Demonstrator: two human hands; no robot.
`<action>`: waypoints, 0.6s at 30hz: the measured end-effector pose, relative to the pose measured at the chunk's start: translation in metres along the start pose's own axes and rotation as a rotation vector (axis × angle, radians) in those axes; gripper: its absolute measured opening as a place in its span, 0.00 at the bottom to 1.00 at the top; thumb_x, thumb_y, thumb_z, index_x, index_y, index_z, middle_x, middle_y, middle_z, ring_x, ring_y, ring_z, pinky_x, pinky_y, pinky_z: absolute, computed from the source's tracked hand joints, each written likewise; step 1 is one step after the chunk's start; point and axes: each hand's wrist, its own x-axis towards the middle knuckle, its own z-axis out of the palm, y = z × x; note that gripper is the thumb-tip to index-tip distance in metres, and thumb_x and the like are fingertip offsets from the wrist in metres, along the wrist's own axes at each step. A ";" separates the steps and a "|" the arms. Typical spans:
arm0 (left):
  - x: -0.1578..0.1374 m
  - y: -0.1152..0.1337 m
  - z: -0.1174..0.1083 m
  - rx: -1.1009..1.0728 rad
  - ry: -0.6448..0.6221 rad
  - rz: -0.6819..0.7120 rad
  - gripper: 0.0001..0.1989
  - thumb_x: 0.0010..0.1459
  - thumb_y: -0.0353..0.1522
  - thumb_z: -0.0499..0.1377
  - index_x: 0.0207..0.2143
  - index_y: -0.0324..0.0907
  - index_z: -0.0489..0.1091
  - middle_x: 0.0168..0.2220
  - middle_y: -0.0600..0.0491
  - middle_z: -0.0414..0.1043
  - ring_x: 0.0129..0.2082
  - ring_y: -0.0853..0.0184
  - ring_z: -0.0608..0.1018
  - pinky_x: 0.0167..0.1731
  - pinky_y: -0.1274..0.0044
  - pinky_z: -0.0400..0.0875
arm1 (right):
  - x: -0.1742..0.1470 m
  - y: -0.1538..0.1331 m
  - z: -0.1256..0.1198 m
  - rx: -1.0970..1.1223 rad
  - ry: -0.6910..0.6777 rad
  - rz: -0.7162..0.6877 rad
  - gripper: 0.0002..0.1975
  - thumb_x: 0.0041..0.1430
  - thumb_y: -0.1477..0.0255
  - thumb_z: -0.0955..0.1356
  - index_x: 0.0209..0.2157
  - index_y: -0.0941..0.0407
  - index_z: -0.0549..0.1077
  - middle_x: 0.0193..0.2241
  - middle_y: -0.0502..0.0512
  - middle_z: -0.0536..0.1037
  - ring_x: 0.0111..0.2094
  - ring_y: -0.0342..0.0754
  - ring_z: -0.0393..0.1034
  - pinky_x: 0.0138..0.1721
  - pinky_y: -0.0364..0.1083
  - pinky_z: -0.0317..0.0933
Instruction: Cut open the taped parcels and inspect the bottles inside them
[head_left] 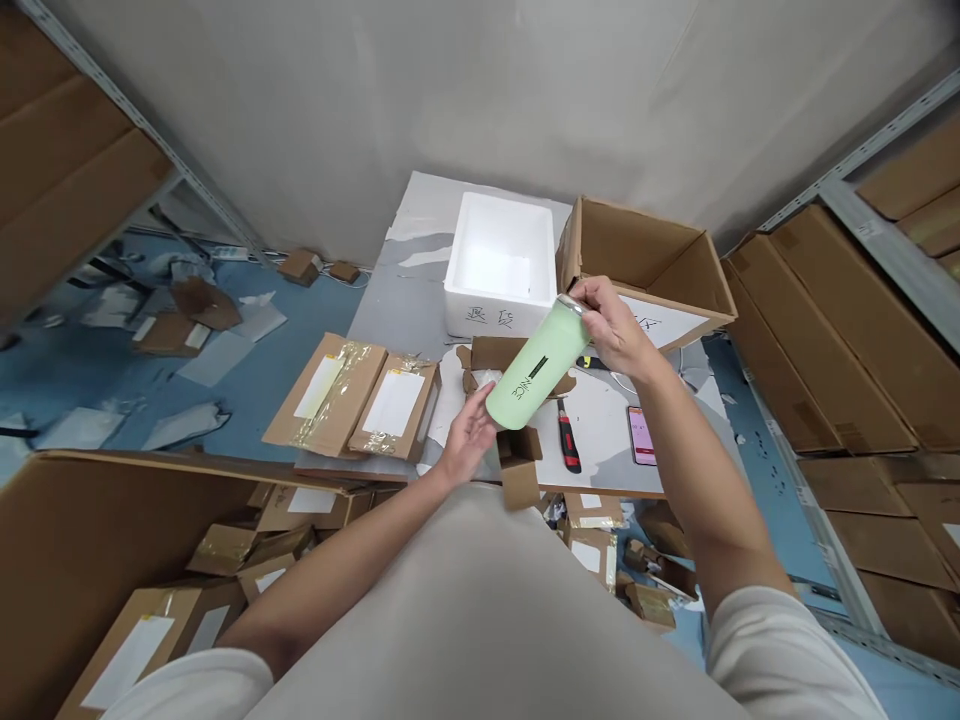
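Observation:
A pale green bottle (pixel 531 372) with dark lettering is tilted in the air over the table's front part. My right hand (pixel 611 325) is closed around its silver top end. At the lower end, my left hand (pixel 471 432) grips the base with its fingers. Just below the bottle an opened small cardboard box (pixel 520 480) stands at the table edge, partly hidden by it. Behind the bottle lies another opened piece of cardboard (pixel 495 352) with some clear plastic wrap. A red and black utility knife (pixel 568 440) rests on the table to the right.
A white foam box (pixel 499 315) and a large open carton (pixel 652 240) stand at the back. Two taped parcels (pixel 330 390) sit at the left, a lit phone (pixel 641 436) at the right. A big carton (pixel 112 490) of parcels is at lower left; shelves flank both sides.

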 end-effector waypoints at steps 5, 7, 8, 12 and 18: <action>0.003 0.021 0.018 -0.362 0.123 -0.246 0.26 0.46 0.44 0.67 0.45 0.42 0.67 0.44 0.47 0.74 0.44 0.62 0.76 0.43 0.70 0.72 | 0.004 0.022 0.028 0.410 0.194 0.154 0.28 0.54 0.41 0.58 0.40 0.49 0.66 0.34 0.52 0.70 0.31 0.46 0.65 0.32 0.47 0.62; 0.000 0.021 0.023 -0.409 0.151 -0.288 0.26 0.44 0.42 0.69 0.43 0.42 0.67 0.41 0.50 0.74 0.41 0.65 0.76 0.43 0.71 0.72 | 0.001 0.029 0.040 0.539 0.220 0.243 0.29 0.51 0.39 0.58 0.40 0.49 0.67 0.33 0.51 0.71 0.30 0.47 0.67 0.32 0.47 0.63; -0.001 0.021 0.024 -0.423 0.161 -0.304 0.25 0.44 0.41 0.70 0.42 0.42 0.67 0.40 0.50 0.75 0.41 0.66 0.76 0.44 0.70 0.72 | 0.000 0.032 0.044 0.586 0.224 0.282 0.30 0.50 0.39 0.59 0.40 0.48 0.67 0.33 0.51 0.71 0.30 0.47 0.67 0.32 0.48 0.64; -0.001 0.022 0.027 -0.454 0.186 -0.353 0.23 0.45 0.42 0.69 0.41 0.42 0.67 0.39 0.52 0.75 0.40 0.66 0.77 0.47 0.68 0.70 | -0.005 0.037 0.047 0.679 0.237 0.361 0.31 0.46 0.38 0.61 0.39 0.48 0.69 0.33 0.51 0.74 0.33 0.49 0.70 0.34 0.49 0.66; 0.005 0.027 0.038 -0.584 0.126 -0.457 0.19 0.53 0.45 0.62 0.41 0.42 0.68 0.42 0.50 0.75 0.42 0.64 0.77 0.50 0.64 0.68 | -0.007 0.025 0.038 0.834 0.228 0.348 0.28 0.42 0.45 0.71 0.41 0.47 0.69 0.43 0.52 0.75 0.38 0.50 0.71 0.38 0.51 0.67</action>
